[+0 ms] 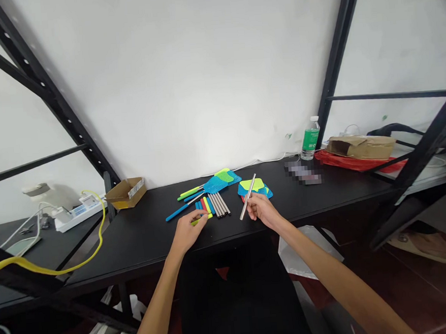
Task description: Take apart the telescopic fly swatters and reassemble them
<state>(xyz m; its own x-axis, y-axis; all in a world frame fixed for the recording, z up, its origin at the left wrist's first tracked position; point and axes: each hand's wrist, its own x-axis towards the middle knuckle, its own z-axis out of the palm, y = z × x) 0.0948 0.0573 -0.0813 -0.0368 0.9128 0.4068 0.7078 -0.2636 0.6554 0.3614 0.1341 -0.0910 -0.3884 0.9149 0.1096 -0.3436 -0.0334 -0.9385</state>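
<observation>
My right hand [261, 210] pinches a silver metal rod [248, 196] and holds it tilted above the black table [136, 234]. My left hand [187, 230] is closed on a yellow-green handle piece [202, 219] lying on the table. Between the hands lies a row of coloured handles and grey rods [214, 205]. Behind them are assembled fly swatters with blue and green heads [212, 185]. A stack of loose blue and yellow swatter heads [255, 187] sits just beyond my right hand.
A small open cardboard box [126, 192] stands at the back left. A green-labelled water bottle [310, 138], a brown parcel [361, 147] on red plastic and black shelf struts [333, 52] are at the right. A power strip [79, 210] and yellow cable [62, 265] lie left.
</observation>
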